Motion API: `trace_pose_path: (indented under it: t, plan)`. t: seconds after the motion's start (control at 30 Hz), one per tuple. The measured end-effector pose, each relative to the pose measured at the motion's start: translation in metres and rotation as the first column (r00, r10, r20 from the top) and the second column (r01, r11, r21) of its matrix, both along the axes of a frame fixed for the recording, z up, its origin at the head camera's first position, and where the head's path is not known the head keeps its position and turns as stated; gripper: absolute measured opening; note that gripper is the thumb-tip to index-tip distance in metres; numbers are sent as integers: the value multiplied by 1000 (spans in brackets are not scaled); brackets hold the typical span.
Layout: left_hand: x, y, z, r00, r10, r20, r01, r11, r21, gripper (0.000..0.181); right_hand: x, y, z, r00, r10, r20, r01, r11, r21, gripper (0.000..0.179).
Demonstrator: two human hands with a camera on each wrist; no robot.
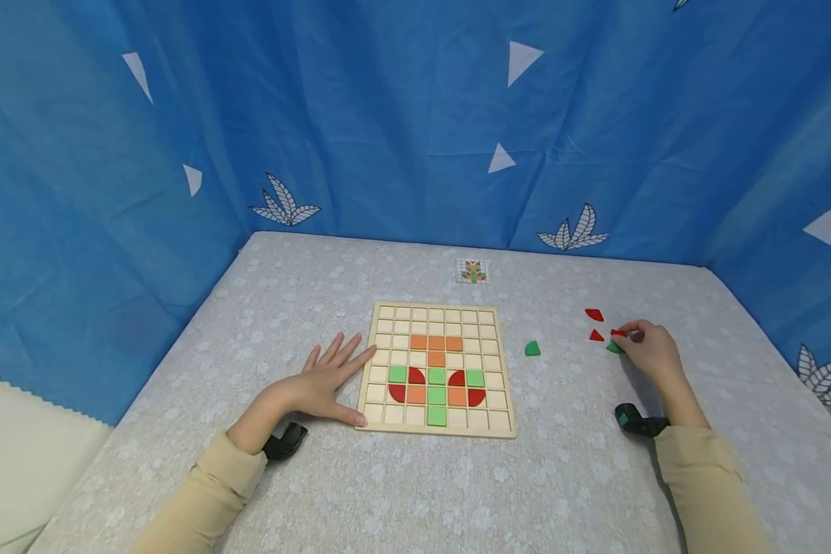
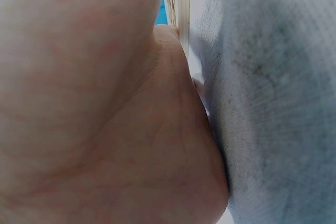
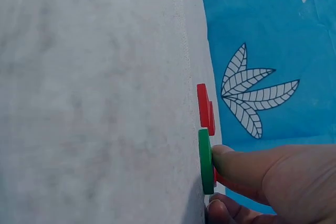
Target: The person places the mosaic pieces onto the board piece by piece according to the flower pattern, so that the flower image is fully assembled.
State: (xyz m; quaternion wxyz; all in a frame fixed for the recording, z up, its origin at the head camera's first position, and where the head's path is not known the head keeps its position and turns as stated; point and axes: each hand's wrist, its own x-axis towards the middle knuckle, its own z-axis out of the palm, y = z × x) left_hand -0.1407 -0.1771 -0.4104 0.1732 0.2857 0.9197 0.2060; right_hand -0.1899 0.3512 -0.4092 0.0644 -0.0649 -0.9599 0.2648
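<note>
A square wooden grid board (image 1: 436, 312) lies on the table with orange, light green and red pieces set in some of its cells. My left hand (image 1: 318, 385) is spread along the board's left edge, thumb and fingertips touching it; its palm fills much of the left wrist view. To the right of the board, my right hand (image 1: 651, 350) pinches a small red piece (image 1: 619, 333) by the table surface. A green piece (image 3: 206, 161) lies just beside those fingers and partly hides the red one in the right wrist view.
Near the right hand lie a red triangle (image 1: 596, 335) and a larger red piece (image 1: 594, 315). A green quarter-round piece (image 1: 532, 348) sits between them and the board. Behind the board lies a small pattern card (image 1: 472, 271). A blue curtain (image 1: 402, 123) borders the table.
</note>
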Motion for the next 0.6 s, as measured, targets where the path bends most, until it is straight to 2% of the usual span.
trace_pose_path:
  t: [0.27, 0.5, 0.6]
  plan:
    - [1, -2, 1, 1000, -2, 1, 2, 1000, 7, 111, -6, -5, 2, 1000, -21, 19, 20, 999, 27, 22]
    - [0, -1, 2, 1000, -2, 1, 2, 1000, 9, 110, -3, -6, 4, 996, -62, 63, 62, 998, 10, 33]
    - [0, -1, 2, 1000, -4, -2, 4, 1000, 8, 111, 0, -4, 6, 995, -45, 92, 46, 999, -7, 40]
